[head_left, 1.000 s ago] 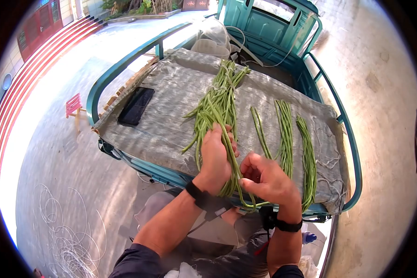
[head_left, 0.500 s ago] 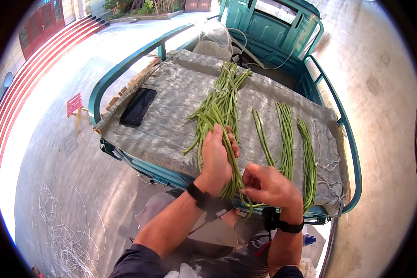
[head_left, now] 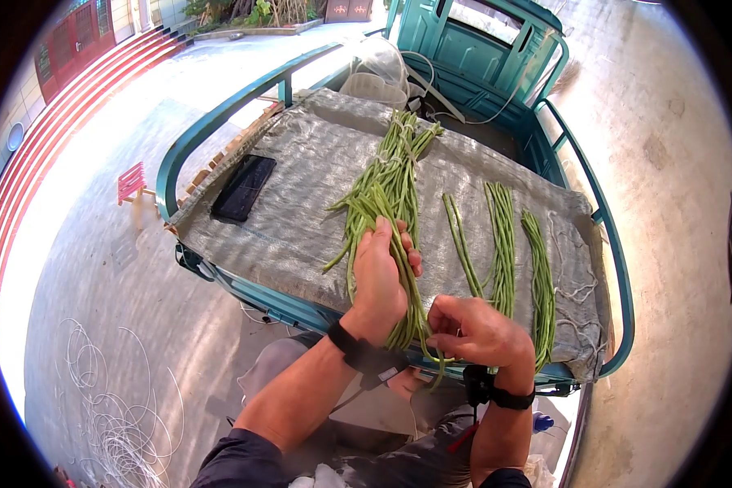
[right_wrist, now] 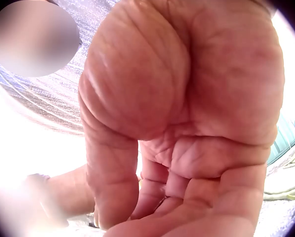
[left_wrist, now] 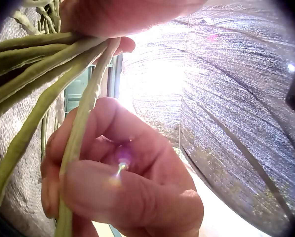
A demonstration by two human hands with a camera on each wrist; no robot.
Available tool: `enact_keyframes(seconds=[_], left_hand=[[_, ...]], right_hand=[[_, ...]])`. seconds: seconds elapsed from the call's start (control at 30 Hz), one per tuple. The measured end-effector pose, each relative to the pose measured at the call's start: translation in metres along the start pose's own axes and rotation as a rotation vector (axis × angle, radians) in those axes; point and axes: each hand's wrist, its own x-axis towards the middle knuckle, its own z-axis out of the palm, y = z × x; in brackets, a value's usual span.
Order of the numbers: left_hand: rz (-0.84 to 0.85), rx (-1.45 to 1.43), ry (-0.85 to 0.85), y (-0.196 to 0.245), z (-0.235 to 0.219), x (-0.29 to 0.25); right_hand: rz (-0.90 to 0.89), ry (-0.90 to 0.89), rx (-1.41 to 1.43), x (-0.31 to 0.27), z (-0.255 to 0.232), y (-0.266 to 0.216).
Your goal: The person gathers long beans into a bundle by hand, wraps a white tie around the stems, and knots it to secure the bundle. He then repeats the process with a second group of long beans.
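Note:
In the head view my left hand [head_left: 381,281] grips a bunch of long green beans [head_left: 400,332] over the near edge of the cloth-covered cart bed. Their upper ends lie against a tied bundle of long beans [head_left: 397,167]. Just right of the bunch's lower part, my right hand [head_left: 486,332] has its fingers curled. The left wrist view shows that hand pinching one long bean [left_wrist: 80,128] between thumb and fingers. Other beans of the bunch [left_wrist: 19,54] fan out to the left there. Palm and curled fingers fill the right wrist view, hiding the bean.
Right of the bundle lie a few loose beans [head_left: 461,244] and two rows of long beans [head_left: 503,244], [head_left: 538,285]. A black phone [head_left: 244,187] rests on the left of the cloth [head_left: 301,163]. Teal rails [head_left: 211,122] flank the bed, and white cords [head_left: 576,285] lie at its right edge.
My right hand has moved slightly down toward the body, and its fingers have drawn together on a bean. My left hand keeps its grip on the bunch, nearly still.

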Motion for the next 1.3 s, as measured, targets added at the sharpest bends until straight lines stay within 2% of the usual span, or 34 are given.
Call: enact_keyframes(seconds=[0.2,0.47,0.77,0.83,0.93,1.07,1.1,1.2,1.3], left_hand=[[0.053,0.034,-0.055,-0.003,-0.002,0.001],[0.314,0.302,-0.081,-0.014,0.005,-0.005],[0.384,0.381,-0.095,-0.015,0.011,-0.012],[0.343,0.339,-0.082,-0.015,0.010,-0.010],[0.260,0.272,-0.069,-0.014,0.007,-0.008],[0.155,0.185,-0.016,-0.009,0.005,-0.006],[0.143,0.172,-0.020,-0.009,0.003,-0.004],[0.075,0.094,0.021,-0.007,0.004,-0.003],[0.061,0.104,0.001,-0.007,0.000,-0.002]], right_hand=[[-0.008,-0.001,0.006,0.001,0.000,0.011],[0.026,-0.002,-0.026,0.007,0.001,0.028],[-0.010,0.006,-0.102,0.011,0.004,0.037],[-0.003,0.012,-0.095,0.009,0.003,0.033],[-0.013,0.102,-0.026,0.005,-0.003,0.031],[0.190,0.455,0.133,0.001,-0.015,0.027],[0.139,0.618,0.035,0.004,-0.015,0.042],[0.165,0.840,-0.252,0.004,-0.019,0.064],[0.158,0.864,-0.331,0.005,-0.017,0.088]])
